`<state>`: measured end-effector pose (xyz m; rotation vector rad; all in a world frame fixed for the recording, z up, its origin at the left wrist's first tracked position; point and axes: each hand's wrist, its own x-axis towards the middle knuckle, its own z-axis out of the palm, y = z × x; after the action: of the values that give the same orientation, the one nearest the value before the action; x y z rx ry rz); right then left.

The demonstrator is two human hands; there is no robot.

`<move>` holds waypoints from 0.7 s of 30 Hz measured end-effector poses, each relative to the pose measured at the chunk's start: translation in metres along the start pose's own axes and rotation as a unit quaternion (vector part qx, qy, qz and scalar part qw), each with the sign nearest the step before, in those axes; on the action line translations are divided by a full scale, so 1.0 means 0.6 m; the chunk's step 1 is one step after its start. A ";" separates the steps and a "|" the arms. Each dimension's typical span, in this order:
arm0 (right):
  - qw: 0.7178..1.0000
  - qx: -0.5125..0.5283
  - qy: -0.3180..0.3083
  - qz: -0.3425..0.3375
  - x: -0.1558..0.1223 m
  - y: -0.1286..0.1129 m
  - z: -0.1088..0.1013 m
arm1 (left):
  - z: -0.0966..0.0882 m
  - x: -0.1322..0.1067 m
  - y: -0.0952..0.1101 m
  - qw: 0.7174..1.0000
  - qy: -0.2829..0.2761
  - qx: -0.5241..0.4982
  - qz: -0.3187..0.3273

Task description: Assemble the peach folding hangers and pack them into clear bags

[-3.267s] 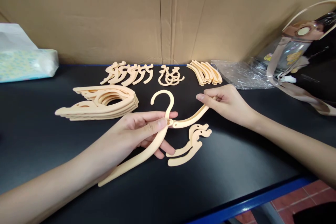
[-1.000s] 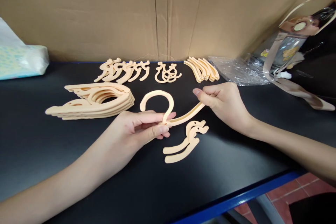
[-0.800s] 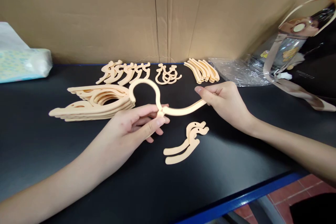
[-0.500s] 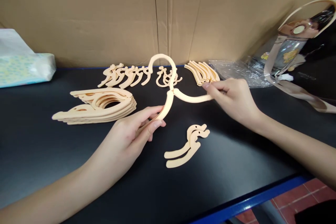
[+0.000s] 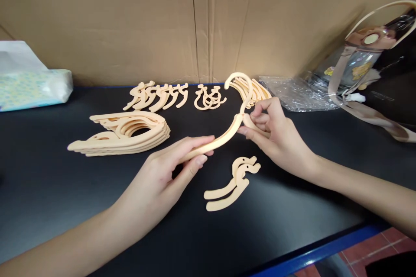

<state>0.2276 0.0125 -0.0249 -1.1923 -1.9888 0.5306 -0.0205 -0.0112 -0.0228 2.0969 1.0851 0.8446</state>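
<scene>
A cream folding clothes hanger (image 5: 224, 138) is held up over the table, its hook curving upward at the top. My left hand (image 5: 175, 166) is closed around the end of its left arm. Close to the joint, my right hand (image 5: 273, 134) pinches the right arm, hiding part of it. Below lie two loose curved hanger arms (image 5: 227, 201), one overlapping the other. To the left, a stack of folded hangers (image 5: 152, 138) rests flat.
Behind are a row of loose hanger arms (image 5: 159, 97), several hooks (image 5: 208, 100) and a bundle of curved pieces (image 5: 260, 91). Clear plastic bags (image 5: 292, 93) and a strapped bottle (image 5: 364, 62) stand right. A tissue pack (image 5: 35, 88) lies left; a cardboard wall (image 5: 130, 21) rises behind.
The hanger has shifted right, its hook now in front of the curved pieces. My right hand has moved from the right arm's far end in toward the joint.
</scene>
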 end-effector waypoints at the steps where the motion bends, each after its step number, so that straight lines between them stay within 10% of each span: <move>1: 1.000 0.005 0.011 0.012 0.003 0.003 -0.003 | -0.002 0.001 -0.003 1.000 0.005 0.013 0.009; 21: 0.938 -0.340 -0.073 -0.006 0.012 0.000 -0.026 | 0.004 -0.004 -0.015 0.978 -0.033 0.168 0.120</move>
<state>0.2373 0.0183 -0.0122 -1.5720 -2.3978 -0.1110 -0.0241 -0.0097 -0.0316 2.5598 1.0092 0.7327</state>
